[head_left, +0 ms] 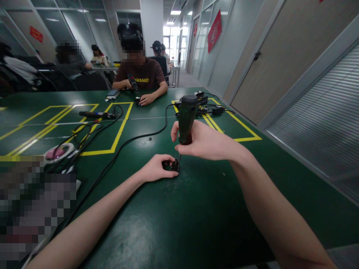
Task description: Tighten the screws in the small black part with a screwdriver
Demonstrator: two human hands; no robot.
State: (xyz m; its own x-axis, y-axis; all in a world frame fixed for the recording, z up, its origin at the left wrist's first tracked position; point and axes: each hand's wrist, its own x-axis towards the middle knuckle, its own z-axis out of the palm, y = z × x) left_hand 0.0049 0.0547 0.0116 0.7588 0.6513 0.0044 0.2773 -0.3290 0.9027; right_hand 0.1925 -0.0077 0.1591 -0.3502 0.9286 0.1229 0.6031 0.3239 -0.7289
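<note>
My right hand [204, 140] is closed round the thick dark handle of a screwdriver [187, 117]. The tool stands nearly upright, and its thin shaft points down at a small black part with a metal post [175, 164]. My left hand [157, 168] pinches that part between thumb and fingers, low against the table. The tip of the shaft is at the part's right side; whether it sits in a screw is too small to tell.
Across the green table [146, 216] a person [138, 76] works with a similar tool. A black cable [126, 144] crosses the left side. Adapters and cords [209, 106] lie at the back right. Another corded tool [97, 114] and a tape roll [58, 153] lie left.
</note>
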